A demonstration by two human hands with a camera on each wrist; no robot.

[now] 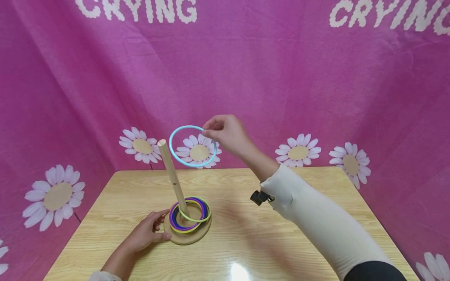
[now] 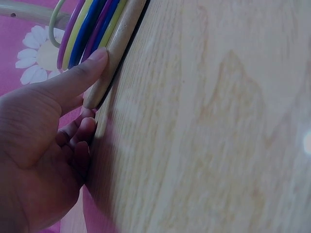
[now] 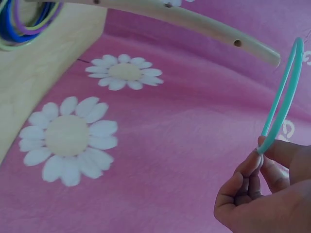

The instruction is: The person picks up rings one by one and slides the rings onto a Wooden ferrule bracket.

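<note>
My right hand (image 1: 228,134) pinches a turquoise ring (image 1: 195,166) by its edge between thumb and fingertips. It holds the ring in the air, just right of the top of an upright wooden post (image 1: 172,175). In the right wrist view, the ring (image 3: 286,102) stands tilted close past the post's tip (image 3: 272,57). The post rises from a round wooden base (image 1: 188,239) on the table. With thumb on top and fingers at its edge, my left hand (image 1: 144,234) grips the base's left side. Several purple, blue and yellow rings (image 2: 87,29) lie stacked around the post, a pale lime one tilted on top.
The stand is on a light wood-grain table (image 1: 281,242), left of its middle. Behind and beside the table hangs a pink cloth (image 1: 246,70) with white daisies and lettering. A small black clip (image 1: 259,197) sits at the right sleeve's cuff.
</note>
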